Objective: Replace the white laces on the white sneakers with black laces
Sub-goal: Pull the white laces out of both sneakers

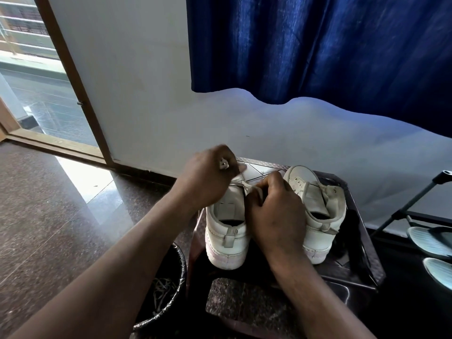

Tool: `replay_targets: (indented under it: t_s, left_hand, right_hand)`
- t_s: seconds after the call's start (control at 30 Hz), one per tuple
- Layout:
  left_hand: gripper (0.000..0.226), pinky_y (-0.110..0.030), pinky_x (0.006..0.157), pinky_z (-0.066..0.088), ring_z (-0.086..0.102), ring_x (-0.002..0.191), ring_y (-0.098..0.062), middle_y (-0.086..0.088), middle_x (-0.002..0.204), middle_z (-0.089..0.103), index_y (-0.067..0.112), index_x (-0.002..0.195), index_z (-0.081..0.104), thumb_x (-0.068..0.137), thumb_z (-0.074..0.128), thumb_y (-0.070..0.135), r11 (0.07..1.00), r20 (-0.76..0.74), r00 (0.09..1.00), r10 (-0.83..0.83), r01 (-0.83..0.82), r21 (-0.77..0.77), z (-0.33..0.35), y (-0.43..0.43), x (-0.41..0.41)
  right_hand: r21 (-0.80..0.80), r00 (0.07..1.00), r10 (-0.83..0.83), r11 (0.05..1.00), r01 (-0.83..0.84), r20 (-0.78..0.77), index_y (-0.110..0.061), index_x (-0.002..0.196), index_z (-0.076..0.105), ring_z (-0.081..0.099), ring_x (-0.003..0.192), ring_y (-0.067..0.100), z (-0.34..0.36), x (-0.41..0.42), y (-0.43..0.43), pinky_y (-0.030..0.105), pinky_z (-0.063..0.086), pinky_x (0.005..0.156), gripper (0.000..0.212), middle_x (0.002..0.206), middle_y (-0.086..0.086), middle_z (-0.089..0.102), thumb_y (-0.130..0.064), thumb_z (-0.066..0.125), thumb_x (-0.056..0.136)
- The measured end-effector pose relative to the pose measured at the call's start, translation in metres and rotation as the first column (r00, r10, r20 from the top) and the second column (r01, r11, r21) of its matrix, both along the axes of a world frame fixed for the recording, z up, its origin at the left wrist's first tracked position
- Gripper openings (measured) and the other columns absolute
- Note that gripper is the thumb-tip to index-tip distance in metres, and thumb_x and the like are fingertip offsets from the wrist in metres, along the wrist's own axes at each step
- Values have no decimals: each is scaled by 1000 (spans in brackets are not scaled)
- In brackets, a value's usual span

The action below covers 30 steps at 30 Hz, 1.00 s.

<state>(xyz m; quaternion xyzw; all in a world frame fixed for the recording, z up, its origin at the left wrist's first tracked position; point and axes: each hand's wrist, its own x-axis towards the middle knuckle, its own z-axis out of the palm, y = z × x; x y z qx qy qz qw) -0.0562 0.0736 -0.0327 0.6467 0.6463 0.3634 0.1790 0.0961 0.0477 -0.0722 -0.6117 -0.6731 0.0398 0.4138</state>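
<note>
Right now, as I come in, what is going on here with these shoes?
A person is unlacing a white sneaker that stands on a dark stool. The left hand pinches its white lace, and the right hand grips the shoe at the lacing. The other sneaker stands beside it and appears to have no lace. Something black, perhaps the new laces, lies next to it.

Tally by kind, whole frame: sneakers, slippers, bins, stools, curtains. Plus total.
sneakers: 2
slippers: 2
bin: 1
stool: 1
curtain: 1
Total: 7
</note>
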Motion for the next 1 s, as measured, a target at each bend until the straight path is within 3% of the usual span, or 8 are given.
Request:
replay_targets:
  t_s: [0.1,0.23,0.37,0.5,0.67,0.8,0.9,1.0]
  left_hand:
    - [18,-26,66,41,63,85,-14,6,90,71,28,89,73,89,77,46,999,-305,952,-21,10,-37,-4,-3,1]
    - [5,-28,69,44,64,87,-20,3,94,64,27,90,73,94,72,30,999,-376,926,-42,44,-2,-5,-2,0]
    - [9,-25,69,41,61,90,-20,4,103,67,24,93,65,101,64,28,997,59,997,-53,57,-58,-10,4,2]
    - [18,-33,61,42,55,61,-13,3,74,72,13,92,64,100,63,29,991,614,789,26,62,-122,-14,9,-4]
    - [9,-20,57,34,50,77,-17,10,78,58,20,100,64,102,60,27,998,86,996,4,2,-68,-4,7,4]
    - [11,-27,69,39,63,91,-20,5,88,60,28,85,69,93,72,34,997,-321,946,-43,22,-69,-5,2,7]
    - [14,-23,70,35,60,87,-19,6,92,53,29,85,69,93,68,19,1000,-299,954,-18,19,0,-5,1,8]
    - [16,-29,76,40,61,89,-23,1,107,65,26,85,63,98,66,17,997,59,998,-32,36,-69,-9,4,5]
  right_hand:
    - [5,1000,-9,1000,9,7,-20,94,57,65,80,30,0,0,0,31,29,61,16,87,0,69,-31,68,93]
    - [12,1000,0,1000,0,-6,-19,94,57,64,81,30,-1,0,0,31,29,63,14,88,1,68,-28,67,92]
    - [33,1000,-5,999,5,-12,-18,92,57,64,78,30,-2,-1,1,31,28,62,13,84,1,68,-25,67,91]
    - [60,1000,-18,998,19,-10,-17,89,56,64,75,30,-1,-2,-1,29,27,61,13,81,-1,67,-23,67,89]
    - [41,1000,-10,999,11,-20,-19,91,56,64,79,29,-3,-1,0,31,27,62,15,84,0,68,-28,68,92]
    - [38,1000,1,999,0,-18,-20,92,56,64,81,30,-5,-1,2,31,30,62,19,86,-1,68,-32,70,93]
    - [30,1000,2,1000,-2,-25,-20,93,56,64,81,30,-4,0,2,31,29,62,17,87,-1,68,-32,68,93]
    - [35,1000,5,999,-4,-28,-20,91,55,64,80,28,-4,0,1,30,30,62,13,86,-1,68,-28,66,92]
